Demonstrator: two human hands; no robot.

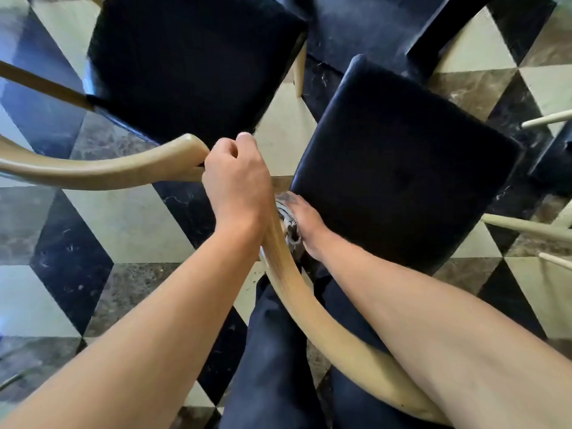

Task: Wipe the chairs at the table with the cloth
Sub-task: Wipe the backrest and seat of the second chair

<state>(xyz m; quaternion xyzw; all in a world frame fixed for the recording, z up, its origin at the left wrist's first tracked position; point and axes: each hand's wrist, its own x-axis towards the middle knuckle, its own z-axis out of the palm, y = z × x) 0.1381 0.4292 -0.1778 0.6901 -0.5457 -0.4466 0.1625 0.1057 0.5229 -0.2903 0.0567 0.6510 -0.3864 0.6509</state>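
Floor of checkered black, cream and brown tiles carries two chairs with dark padded seats, the left chair and the right chair, whose curved wooden backrest runs across the person's dark trousers. Left hand is curled around the near end of that backrest, just beside the left chair's wooden arm. Right hand is clenched on a grey patterned cloth, pressed where the backrest meets the seat's near corner.
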